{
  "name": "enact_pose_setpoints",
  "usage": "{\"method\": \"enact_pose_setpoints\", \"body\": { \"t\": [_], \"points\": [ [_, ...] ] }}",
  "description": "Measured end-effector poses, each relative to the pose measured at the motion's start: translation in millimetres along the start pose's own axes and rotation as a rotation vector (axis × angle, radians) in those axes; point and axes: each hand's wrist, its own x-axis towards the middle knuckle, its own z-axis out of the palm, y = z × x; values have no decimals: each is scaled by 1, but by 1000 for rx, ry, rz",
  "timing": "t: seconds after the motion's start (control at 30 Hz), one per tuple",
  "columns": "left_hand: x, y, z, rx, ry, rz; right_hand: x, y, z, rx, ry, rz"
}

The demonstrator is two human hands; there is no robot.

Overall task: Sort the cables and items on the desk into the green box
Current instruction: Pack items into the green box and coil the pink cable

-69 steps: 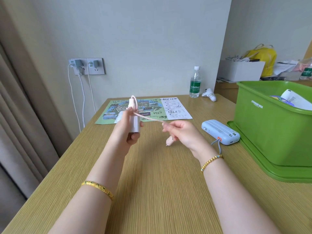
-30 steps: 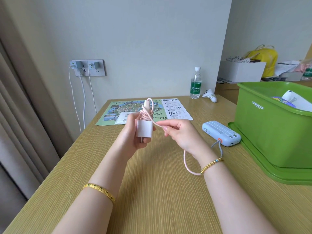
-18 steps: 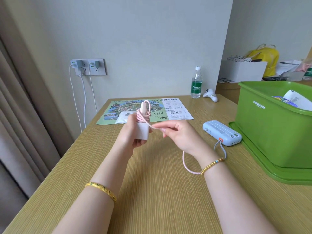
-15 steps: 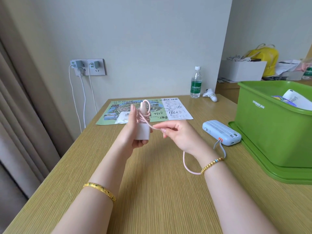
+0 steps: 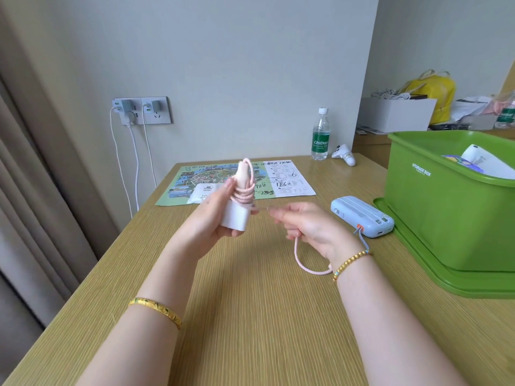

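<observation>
My left hand point(image 5: 207, 218) grips a white charger block point(image 5: 235, 218) upright above the desk. A pink cable point(image 5: 245, 190) is coiled in several turns around the block's top and its plug. My right hand point(image 5: 306, 227) pinches the free stretch of that cable just right of the block, and the slack hangs in a loop point(image 5: 306, 263) under my wrist. The green storage box point(image 5: 446, 207) stands at the right on its green lid, with papers inside. A light blue power bank point(image 5: 362, 218) with a short strap lies beside the box.
A map leaflet point(image 5: 237, 179) and a small white packet point(image 5: 202, 193) lie on the wooden desk point(image 5: 250, 302) behind my hands. A water bottle point(image 5: 320, 135) and a white controller point(image 5: 344, 154) sit at the far edge. Two chargers hang from the wall socket point(image 5: 140, 110).
More turns of pink cable have built up around the charger. My right hand has carried the free end round and now pulls it out to the right; the hanging loop is shorter.
</observation>
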Motion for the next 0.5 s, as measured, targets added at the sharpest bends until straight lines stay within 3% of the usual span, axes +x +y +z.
{"method": "enact_pose_setpoints", "body": {
  "t": [0.17, 0.3, 0.4, 0.5],
  "points": [
    [-9, 2, -7, 374, -337, -25, 2, 2, -7, 132, 21, 80],
    [-12, 5, 4, 661, -502, -192, -1, 2, -2, -33, 16, 94],
    [-12, 6, 14, 1055, -400, -218, -3, -1, 0, -227, 105, 20],
    [-5, -8, 18, 1465, -178, -178, -4, -5, 3, -221, 78, -86]
  ]
}}
